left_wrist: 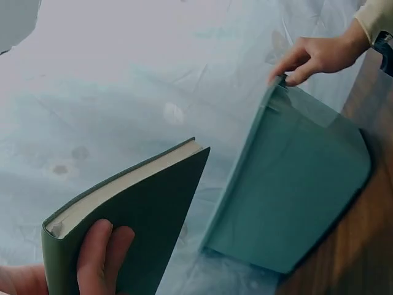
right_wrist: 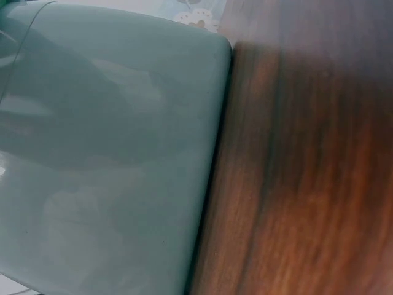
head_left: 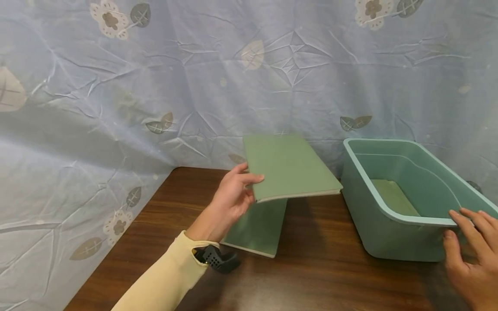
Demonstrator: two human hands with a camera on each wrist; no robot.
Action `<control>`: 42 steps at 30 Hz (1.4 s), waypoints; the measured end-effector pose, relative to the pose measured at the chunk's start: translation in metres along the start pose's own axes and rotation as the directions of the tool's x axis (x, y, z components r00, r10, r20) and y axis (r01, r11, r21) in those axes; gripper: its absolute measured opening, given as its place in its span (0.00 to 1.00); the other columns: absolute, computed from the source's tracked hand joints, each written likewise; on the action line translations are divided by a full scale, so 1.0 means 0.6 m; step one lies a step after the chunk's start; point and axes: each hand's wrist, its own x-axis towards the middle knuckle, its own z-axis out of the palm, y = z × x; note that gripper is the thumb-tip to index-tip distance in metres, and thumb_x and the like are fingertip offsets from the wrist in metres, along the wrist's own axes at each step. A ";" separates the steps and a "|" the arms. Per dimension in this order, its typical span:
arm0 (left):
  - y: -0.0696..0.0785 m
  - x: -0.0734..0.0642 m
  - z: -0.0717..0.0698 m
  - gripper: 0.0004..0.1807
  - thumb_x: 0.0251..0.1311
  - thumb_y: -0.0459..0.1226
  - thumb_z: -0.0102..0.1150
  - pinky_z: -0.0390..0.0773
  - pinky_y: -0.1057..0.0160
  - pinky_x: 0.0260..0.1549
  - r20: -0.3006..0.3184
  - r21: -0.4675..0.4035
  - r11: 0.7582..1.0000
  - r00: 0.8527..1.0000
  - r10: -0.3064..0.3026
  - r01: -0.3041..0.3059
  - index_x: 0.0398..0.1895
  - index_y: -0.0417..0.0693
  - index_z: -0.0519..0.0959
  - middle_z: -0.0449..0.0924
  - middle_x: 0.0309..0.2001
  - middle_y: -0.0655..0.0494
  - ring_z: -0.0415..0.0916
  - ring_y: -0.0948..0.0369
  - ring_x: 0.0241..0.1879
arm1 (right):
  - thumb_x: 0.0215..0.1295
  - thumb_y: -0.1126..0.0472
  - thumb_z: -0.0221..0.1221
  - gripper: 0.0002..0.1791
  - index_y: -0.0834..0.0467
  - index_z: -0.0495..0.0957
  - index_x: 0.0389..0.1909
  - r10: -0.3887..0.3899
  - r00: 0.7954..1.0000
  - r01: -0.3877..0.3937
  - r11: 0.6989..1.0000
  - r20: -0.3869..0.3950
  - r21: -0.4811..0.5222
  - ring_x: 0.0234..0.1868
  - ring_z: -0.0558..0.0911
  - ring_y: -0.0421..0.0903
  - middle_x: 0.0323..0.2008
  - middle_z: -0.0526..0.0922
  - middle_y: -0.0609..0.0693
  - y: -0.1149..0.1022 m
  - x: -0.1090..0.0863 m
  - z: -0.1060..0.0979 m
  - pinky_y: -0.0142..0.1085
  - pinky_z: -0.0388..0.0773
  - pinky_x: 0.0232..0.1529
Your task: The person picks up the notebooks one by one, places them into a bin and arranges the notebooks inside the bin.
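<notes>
My left hand (head_left: 232, 196) grips a green hardcover book (head_left: 292, 166) by its left edge, thumb on top. The book is tilted above the table, and its pale page edges show in the left wrist view, with fingers (left_wrist: 95, 252) against its dark green cover. Below it, partly hidden, a second green book (head_left: 258, 231) lies on the table. To the right stands a blue-green plastic bin (head_left: 404, 242). My right hand (head_left: 474, 252) holds the bin's near rim, fingers over the edge and thumb outside. Inside the bin lies another flat green item (head_left: 394, 196).
The dark wooden table (head_left: 327, 276) runs under everything. A pale blue curtain (head_left: 218, 77) with flower and leaf prints hangs behind and along the left side. In the right wrist view, the bin's wall (right_wrist: 116, 153) fills the left half.
</notes>
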 end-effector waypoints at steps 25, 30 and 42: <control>0.044 0.032 0.097 0.52 0.54 0.17 0.52 0.71 0.62 0.46 0.069 -0.089 0.995 0.997 -0.029 0.035 0.79 0.55 0.45 0.56 0.74 0.45 0.67 0.58 0.41 | 0.69 0.49 0.53 0.24 0.64 0.82 0.53 -0.041 0.999 0.041 0.998 0.008 -0.040 0.65 0.72 0.66 0.53 0.81 0.68 -0.013 0.012 -0.003 0.52 0.60 0.74; 0.044 0.036 0.112 0.52 0.54 0.17 0.52 0.63 0.43 0.68 0.074 -0.099 0.994 0.997 -0.038 0.045 0.80 0.57 0.44 0.51 0.75 0.40 0.69 0.54 0.41 | 0.69 0.50 0.53 0.24 0.64 0.82 0.52 -0.045 0.999 0.044 0.998 -0.013 -0.034 0.64 0.72 0.66 0.53 0.81 0.67 -0.016 0.015 -0.002 0.52 0.61 0.73; 0.020 0.053 0.141 0.44 0.54 0.16 0.52 0.80 0.51 0.47 0.080 -0.087 0.995 0.996 -0.035 0.041 0.72 0.55 0.56 0.71 0.50 0.45 0.79 0.50 0.39 | 0.70 0.51 0.53 0.22 0.64 0.82 0.52 -0.036 0.999 0.036 0.999 -0.012 -0.027 0.65 0.72 0.65 0.54 0.81 0.66 -0.015 0.014 -0.007 0.50 0.61 0.73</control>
